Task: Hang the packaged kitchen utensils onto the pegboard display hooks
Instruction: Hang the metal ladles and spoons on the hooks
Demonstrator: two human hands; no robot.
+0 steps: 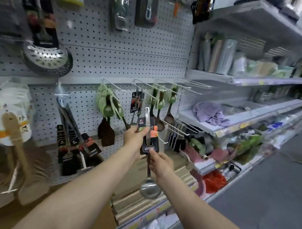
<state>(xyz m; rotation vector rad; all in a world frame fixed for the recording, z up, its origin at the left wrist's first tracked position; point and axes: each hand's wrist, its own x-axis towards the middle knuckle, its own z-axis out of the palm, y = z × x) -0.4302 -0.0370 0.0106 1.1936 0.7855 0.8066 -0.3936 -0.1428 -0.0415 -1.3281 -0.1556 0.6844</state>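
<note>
The long stainless-steel ladle on its dark printed backing card point(149, 137) was held upright in front of the grey perforated pegboard point(126, 45), its bowl hanging low and its handle tip pointing up towards the white wire display hooks point(141, 85). The left hand point(135, 136) pinched the card's upper part between thumb and fingers; the right hand point(159, 164) pinched the card's lower edge, so both grips were closed on the same package. It was not yet on any hook.

The main risk, as I judged it, was missing the hook tip. The hanging hole at the handle's top was small and the hooks stood close together, so the handle could slide past the tip or land on a neighbouring hook already carrying the dark wooden spoons with green leaf-shaped tags point(162, 104). Both grips sat on the card rather than the metal, so the heavy bowl could swing, or the card could slip along the handle if it was only loosely attached. A knock could also set the other hanging packaged steel utensil point(136, 102) swaying.

On the card's lower end, white capitals read "HONG", with the remainder covered by the thumb and blurred. A small red-and-white logo sat on its upper corner, unreadable. Yellow price strips along the grey metal shelves point(248, 80) to the right were too blurred to read.
</note>
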